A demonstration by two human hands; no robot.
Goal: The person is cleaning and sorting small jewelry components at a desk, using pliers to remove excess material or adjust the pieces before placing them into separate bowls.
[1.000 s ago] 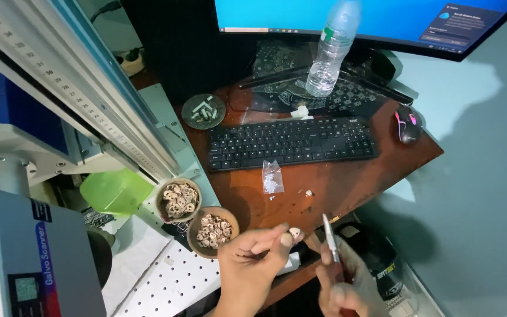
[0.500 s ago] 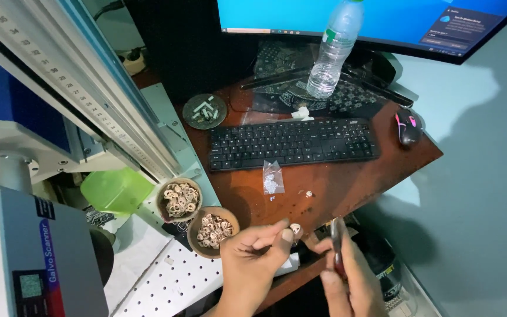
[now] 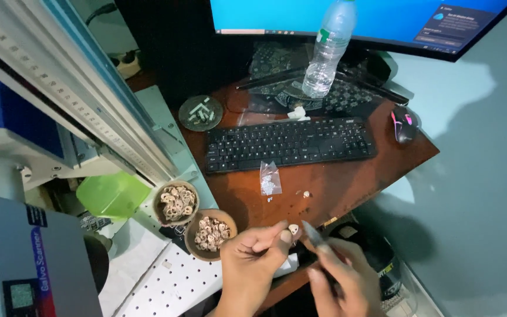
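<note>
My left hand (image 3: 252, 264) pinches a small pale bead-like piece (image 3: 293, 229) between thumb and fingertips, low in the frame over the desk's front edge. My right hand (image 3: 342, 280) grips a thin metal tool (image 3: 312, 233) whose tip points up and left, close to the piece. Just left of my left hand stand two round brown bowls (image 3: 209, 235) (image 3: 175, 203) filled with several similar pale pieces. A small clear plastic bag (image 3: 270, 178) and a loose pale piece (image 3: 306, 194) lie on the brown desk (image 3: 353, 176) above my hands.
A black keyboard (image 3: 289, 144), a black mouse (image 3: 405, 124), a clear water bottle (image 3: 327, 50) and a monitor (image 3: 353, 20) sit farther back. A round dark dish (image 3: 200, 113) holds small white bits. A laser machine (image 3: 24, 258) with perforated white plate (image 3: 171, 287) and green container (image 3: 112, 194) fills the left.
My right hand has lowered and tilted the metal tool from upright toward the piece in my left hand. My left hand has stayed almost in place.
</note>
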